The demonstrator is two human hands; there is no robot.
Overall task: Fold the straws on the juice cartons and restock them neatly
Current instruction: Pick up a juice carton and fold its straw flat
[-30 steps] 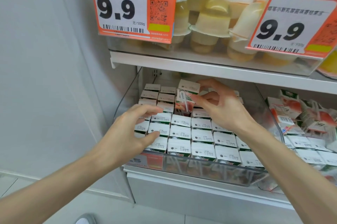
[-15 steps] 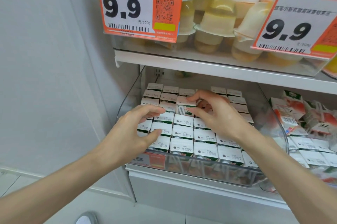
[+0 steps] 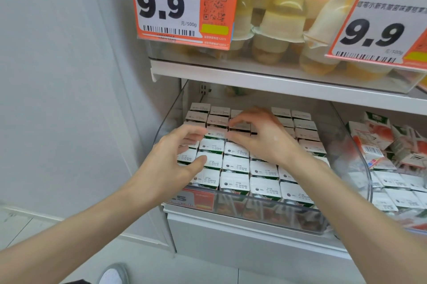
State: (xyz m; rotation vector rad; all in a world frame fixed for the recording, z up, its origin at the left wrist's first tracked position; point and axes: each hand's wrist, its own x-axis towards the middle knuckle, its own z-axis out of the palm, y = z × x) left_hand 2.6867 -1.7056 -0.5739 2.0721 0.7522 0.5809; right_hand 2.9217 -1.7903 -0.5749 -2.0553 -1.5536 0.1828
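Several white-topped juice cartons [image 3: 235,163] stand in tight rows inside a clear plastic bin [image 3: 265,206] on the lower shelf. My right hand [image 3: 268,142] reaches into the middle rows and pinches one juice carton [image 3: 241,127] between thumb and fingers; the carton sits level with its neighbours. Its straw is hidden under my fingers. My left hand [image 3: 171,163] hovers over the left columns with loosely spread fingers and holds nothing.
To the right, a second bin holds loose, tilted cartons [image 3: 390,142]. The upper shelf edge [image 3: 254,82] hangs low over the bin, carrying jelly cups [image 3: 277,20] and orange price tags [image 3: 175,1]. A grey wall closes the left side.
My right hand has lowered the carton from above the back rows down into a gap in the rows. My left hand stayed over the left columns.
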